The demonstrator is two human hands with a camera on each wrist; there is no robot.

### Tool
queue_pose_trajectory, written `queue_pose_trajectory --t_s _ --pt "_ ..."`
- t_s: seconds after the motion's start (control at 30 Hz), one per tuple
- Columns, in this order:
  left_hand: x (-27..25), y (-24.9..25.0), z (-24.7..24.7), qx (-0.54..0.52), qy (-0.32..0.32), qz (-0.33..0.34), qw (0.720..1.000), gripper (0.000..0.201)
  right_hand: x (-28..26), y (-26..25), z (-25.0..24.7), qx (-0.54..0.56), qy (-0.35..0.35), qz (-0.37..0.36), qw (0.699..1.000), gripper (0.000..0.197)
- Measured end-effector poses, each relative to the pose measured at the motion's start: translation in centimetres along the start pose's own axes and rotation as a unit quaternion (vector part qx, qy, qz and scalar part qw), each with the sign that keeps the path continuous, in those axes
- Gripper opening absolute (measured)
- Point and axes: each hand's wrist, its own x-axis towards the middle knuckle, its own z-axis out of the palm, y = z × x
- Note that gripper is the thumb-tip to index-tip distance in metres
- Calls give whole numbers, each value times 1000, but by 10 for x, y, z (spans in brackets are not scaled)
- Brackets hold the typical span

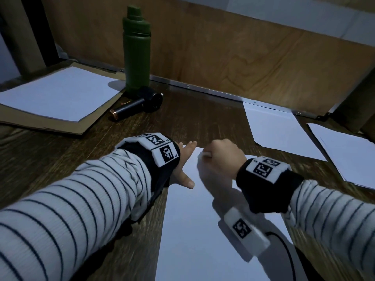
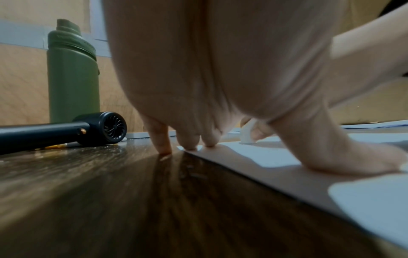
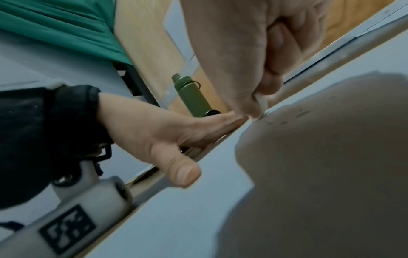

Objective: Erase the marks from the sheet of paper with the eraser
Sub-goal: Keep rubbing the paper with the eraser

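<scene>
A white sheet of paper (image 1: 194,230) lies on the dark wooden table in front of me. My right hand (image 1: 221,157) grips a small white eraser (image 1: 205,155) and presses its tip onto the sheet near the far left corner; the eraser (image 3: 261,106) shows between curled fingers, beside faint pencil marks (image 3: 300,112). My left hand (image 1: 183,165) lies flat with straight fingers on the sheet's left edge, its thumb (image 1: 187,180) on the paper. In the left wrist view, fingertips (image 2: 189,143) press the paper's corner and the eraser (image 2: 246,135) stands beyond.
A green bottle (image 1: 137,51) stands at the back, with a small black handheld fan (image 1: 140,104) lying before it. A sheet on a brown folder (image 1: 56,94) lies far left. Two more white sheets (image 1: 282,132) lie at the right. A wooden panel closes the table's far side.
</scene>
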Motion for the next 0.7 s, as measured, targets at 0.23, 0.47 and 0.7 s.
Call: queue_pose_trajectory --t_s 0.23,0.47,0.7 --pt "5 -5 6 1 -11 17 1000 149 -10 -10 5 16 -2 -40 999 23" --pt "12 -5 2 46 -8 33 998 111 -17 -8 9 31 -13 -72 997 21" --pt "13 -6 -6 62 -64 61 994 167 -4 25 -3 52 22 8 998 41"
